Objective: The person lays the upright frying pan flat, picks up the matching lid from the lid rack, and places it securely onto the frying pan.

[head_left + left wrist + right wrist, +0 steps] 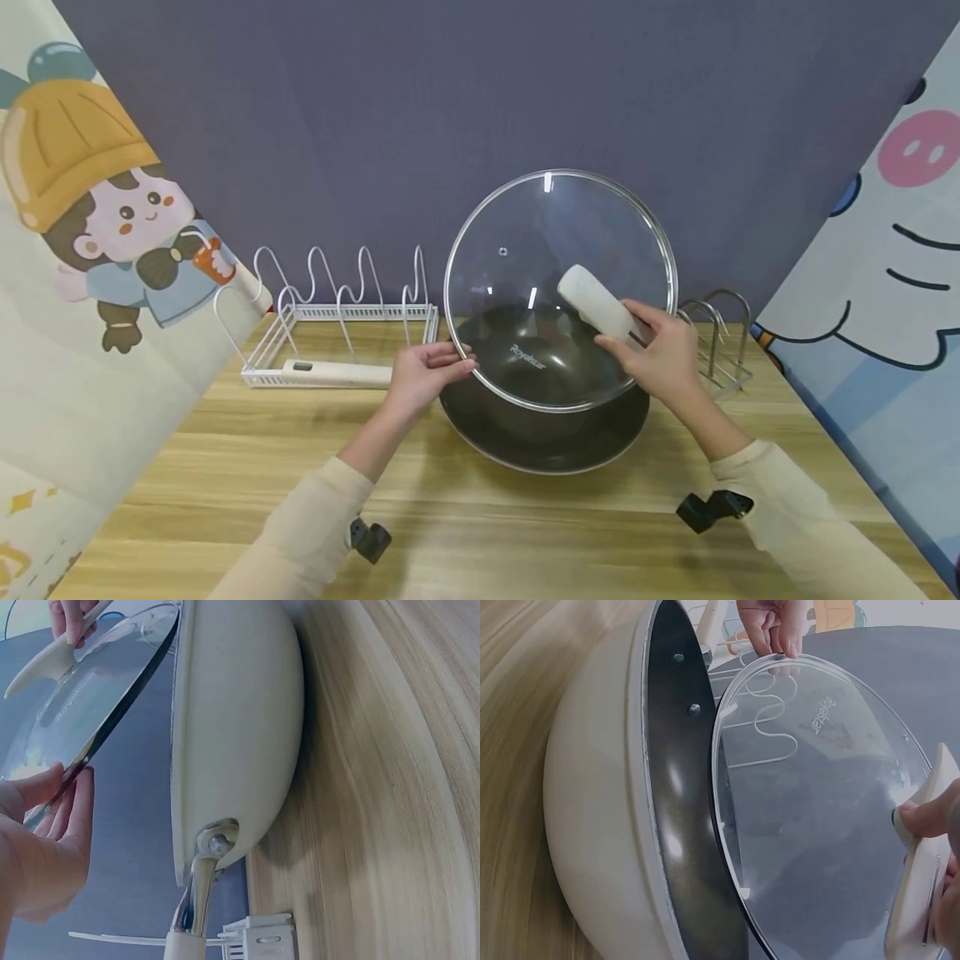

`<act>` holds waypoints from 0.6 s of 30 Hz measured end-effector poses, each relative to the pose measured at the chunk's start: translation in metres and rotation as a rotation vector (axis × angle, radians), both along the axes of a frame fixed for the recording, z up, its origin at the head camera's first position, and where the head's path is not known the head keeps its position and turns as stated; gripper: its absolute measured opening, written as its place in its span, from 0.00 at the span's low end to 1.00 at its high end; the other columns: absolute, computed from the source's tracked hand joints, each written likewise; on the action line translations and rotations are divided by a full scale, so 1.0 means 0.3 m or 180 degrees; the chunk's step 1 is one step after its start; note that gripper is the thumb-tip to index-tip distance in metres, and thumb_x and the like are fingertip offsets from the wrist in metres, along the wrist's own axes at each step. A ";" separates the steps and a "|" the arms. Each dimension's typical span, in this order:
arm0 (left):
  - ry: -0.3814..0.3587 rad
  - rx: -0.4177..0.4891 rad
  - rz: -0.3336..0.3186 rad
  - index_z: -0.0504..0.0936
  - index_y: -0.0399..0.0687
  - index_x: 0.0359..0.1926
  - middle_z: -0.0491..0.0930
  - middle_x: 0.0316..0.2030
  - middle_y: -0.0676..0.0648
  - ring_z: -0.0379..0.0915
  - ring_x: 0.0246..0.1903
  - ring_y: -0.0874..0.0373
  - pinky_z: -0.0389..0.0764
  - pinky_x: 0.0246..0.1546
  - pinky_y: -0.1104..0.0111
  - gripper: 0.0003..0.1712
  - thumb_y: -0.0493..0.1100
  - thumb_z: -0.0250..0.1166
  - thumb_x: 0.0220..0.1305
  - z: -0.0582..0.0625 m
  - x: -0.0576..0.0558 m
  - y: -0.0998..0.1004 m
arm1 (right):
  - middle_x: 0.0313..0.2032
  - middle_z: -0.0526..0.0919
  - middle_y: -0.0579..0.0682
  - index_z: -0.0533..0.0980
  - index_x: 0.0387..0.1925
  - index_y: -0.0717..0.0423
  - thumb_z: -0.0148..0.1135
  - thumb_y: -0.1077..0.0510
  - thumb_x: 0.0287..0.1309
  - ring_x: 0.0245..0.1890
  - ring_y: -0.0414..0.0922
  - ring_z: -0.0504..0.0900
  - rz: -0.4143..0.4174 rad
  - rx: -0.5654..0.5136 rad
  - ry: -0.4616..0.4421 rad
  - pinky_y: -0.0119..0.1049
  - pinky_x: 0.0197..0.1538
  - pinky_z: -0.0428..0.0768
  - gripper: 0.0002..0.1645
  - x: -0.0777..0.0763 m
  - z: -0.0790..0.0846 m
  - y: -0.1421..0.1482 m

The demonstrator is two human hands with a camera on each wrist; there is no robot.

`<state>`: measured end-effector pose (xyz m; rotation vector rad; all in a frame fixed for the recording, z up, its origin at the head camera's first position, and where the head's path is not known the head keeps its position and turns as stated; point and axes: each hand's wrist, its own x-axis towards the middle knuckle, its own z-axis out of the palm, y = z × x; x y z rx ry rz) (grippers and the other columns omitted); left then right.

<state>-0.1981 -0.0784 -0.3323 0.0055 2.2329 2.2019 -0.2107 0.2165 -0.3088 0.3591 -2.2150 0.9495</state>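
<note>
A round glass lid [517, 233] with a metal rim is held tilted above a deep wok [555, 446], dark inside and cream outside. My left hand [429, 371] pinches the lid's left edge between thumb and fingers, as the left wrist view also shows. With my right hand [663, 350] I grip the lid's cream handle [596, 300]. In the right wrist view the lid stands apart from much of the wok's rim [646, 750]; whether they touch lower down I cannot tell. The wok's long cream handle [337, 373] points left, beyond my left hand.
A white wire rack [345, 312] stands at the back left, behind the wok's handle. At the back right is a smaller metal rack [723, 367], partly hidden by my right hand. The wooden tabletop [525, 533] meets a grey-blue wall [360, 125] behind.
</note>
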 end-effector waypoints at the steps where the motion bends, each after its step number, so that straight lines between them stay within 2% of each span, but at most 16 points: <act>1: -0.0002 0.0025 -0.0009 0.79 0.26 0.48 0.82 0.45 0.32 0.86 0.33 0.62 0.85 0.41 0.70 0.19 0.27 0.67 0.53 -0.003 0.000 -0.002 | 0.40 0.85 0.68 0.81 0.44 0.68 0.80 0.63 0.32 0.36 0.62 0.86 0.0004 0.0008 -0.0014 0.03 0.35 0.62 0.31 0.001 0.002 -0.002; 5: -0.0012 0.0019 -0.0052 0.79 0.27 0.48 0.83 0.45 0.33 0.86 0.33 0.63 0.85 0.41 0.70 0.18 0.28 0.67 0.54 -0.011 0.000 -0.010 | 0.40 0.85 0.68 0.81 0.45 0.67 0.80 0.63 0.33 0.37 0.63 0.86 0.0029 0.0020 -0.0051 0.02 0.36 0.62 0.31 0.004 0.006 -0.006; 8: 0.0031 -0.0156 -0.0103 0.80 0.28 0.47 0.84 0.43 0.34 0.86 0.32 0.62 0.86 0.41 0.69 0.17 0.30 0.67 0.55 -0.012 0.002 -0.021 | 0.40 0.85 0.68 0.81 0.45 0.67 0.80 0.62 0.33 0.37 0.63 0.86 0.0034 0.0033 -0.0029 0.02 0.36 0.62 0.31 0.003 0.004 -0.006; 13: 0.0302 -0.0805 -0.0126 0.83 0.34 0.44 0.86 0.41 0.37 0.85 0.33 0.61 0.85 0.40 0.73 0.14 0.35 0.69 0.55 -0.025 0.011 -0.056 | 0.39 0.85 0.68 0.81 0.45 0.69 0.80 0.63 0.33 0.36 0.63 0.86 0.0023 0.0067 0.0018 0.01 0.36 0.61 0.31 0.001 -0.002 -0.003; 15: 0.0500 -0.1080 -0.0120 0.83 0.36 0.44 0.86 0.41 0.38 0.85 0.35 0.57 0.84 0.40 0.73 0.14 0.36 0.69 0.55 -0.035 0.015 -0.073 | 0.39 0.85 0.68 0.81 0.45 0.69 0.80 0.62 0.33 0.36 0.63 0.86 0.0014 0.0075 0.0001 0.01 0.35 0.61 0.31 0.001 -0.005 -0.002; 18: 0.0858 -0.1484 -0.0147 0.83 0.38 0.44 0.87 0.41 0.39 0.85 0.37 0.51 0.85 0.41 0.68 0.14 0.36 0.69 0.56 -0.049 0.019 -0.100 | 0.39 0.85 0.68 0.81 0.45 0.68 0.79 0.62 0.33 0.36 0.63 0.86 -0.0004 0.0076 -0.0032 0.02 0.35 0.61 0.31 -0.001 -0.009 0.000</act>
